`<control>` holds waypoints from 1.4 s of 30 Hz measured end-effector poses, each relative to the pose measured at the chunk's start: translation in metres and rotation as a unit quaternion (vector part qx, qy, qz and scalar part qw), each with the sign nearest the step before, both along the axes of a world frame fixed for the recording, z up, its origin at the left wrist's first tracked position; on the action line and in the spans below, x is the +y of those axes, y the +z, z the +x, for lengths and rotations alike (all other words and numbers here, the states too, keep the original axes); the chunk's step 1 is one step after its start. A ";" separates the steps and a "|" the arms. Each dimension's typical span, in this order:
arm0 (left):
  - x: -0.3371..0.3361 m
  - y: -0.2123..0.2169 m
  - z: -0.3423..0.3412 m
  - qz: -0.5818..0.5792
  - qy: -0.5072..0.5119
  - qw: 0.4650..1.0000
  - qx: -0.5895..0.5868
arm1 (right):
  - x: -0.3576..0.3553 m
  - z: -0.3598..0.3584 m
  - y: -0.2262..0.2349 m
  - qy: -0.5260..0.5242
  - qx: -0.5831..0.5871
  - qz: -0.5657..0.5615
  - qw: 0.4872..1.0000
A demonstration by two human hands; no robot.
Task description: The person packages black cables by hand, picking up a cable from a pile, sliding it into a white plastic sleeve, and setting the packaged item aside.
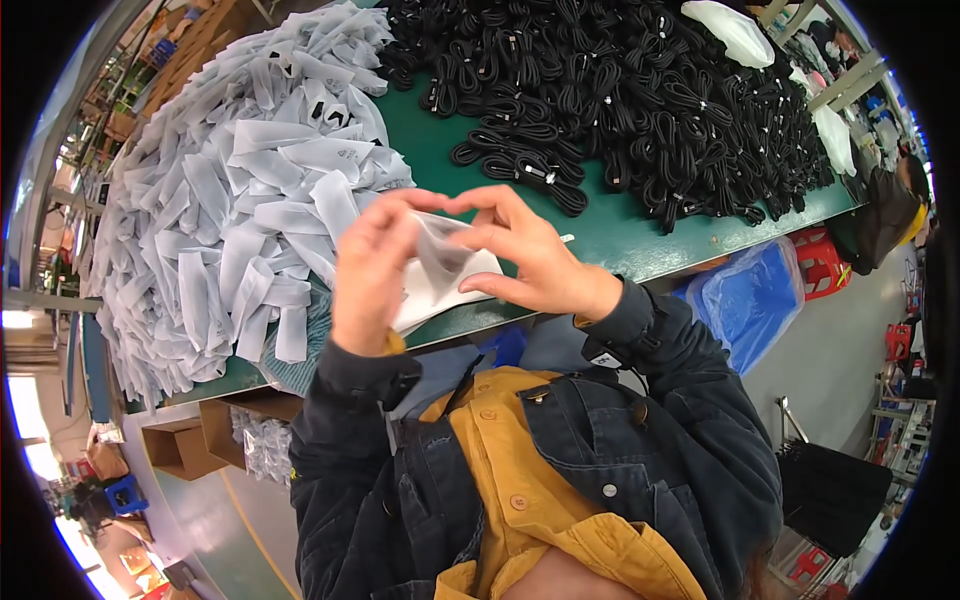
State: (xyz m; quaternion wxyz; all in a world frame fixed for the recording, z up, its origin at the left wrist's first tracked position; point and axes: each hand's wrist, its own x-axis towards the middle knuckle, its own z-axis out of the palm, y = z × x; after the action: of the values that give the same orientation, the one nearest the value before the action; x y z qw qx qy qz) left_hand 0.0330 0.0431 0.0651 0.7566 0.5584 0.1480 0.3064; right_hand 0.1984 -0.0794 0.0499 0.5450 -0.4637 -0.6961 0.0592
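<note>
A frosted, translucent plastic bag (438, 250) hangs between my two hands above the table's near edge. My left hand (372, 265), smeared by motion, has its fingers closed at the bag's left side. My right hand (530, 255) holds the bag's other side with bent fingers; its thumb points left, lower down and apart from them. The two index fingertips almost meet over the bag's upper edge. Directly below lies a stack of white paper (462, 290), partly covered by the hands and bag. Nothing can be made out inside the bag.
Frosted bags (230, 200) are heaped at left. Coiled black cables (620, 110) cover the far side of the green table (640, 235). A blue-lined bin (745, 300) and red stool (820, 262) stand at right. Cardboard boxes (180, 448) sit below the table at left.
</note>
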 end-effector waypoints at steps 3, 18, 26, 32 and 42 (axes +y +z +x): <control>0.073 0.003 -0.041 0.023 0.220 0.975 -0.014 | -0.004 0.024 0.004 -0.113 0.014 -0.042 0.993; -0.040 -0.077 0.010 0.529 0.075 0.817 0.215 | -0.037 0.063 -0.075 -0.301 -0.033 -0.229 0.925; -0.041 -0.087 0.012 0.465 0.116 0.851 0.215 | -0.055 0.025 -0.057 -0.169 0.055 -0.170 0.969; -0.042 -0.079 0.009 0.345 0.102 0.900 0.246 | -0.068 0.020 -0.053 -0.154 0.022 -0.159 0.975; -0.041 -0.073 0.008 0.298 0.083 0.928 0.207 | -0.068 0.025 -0.054 -0.141 -0.126 -0.123 0.974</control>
State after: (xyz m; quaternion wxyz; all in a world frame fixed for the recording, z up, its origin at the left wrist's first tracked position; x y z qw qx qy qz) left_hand 0.0409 0.0024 -0.0083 0.4797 0.7949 0.2490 0.2756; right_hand 0.2231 -0.1477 -0.0038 0.3943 -0.6243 -0.6743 0.0084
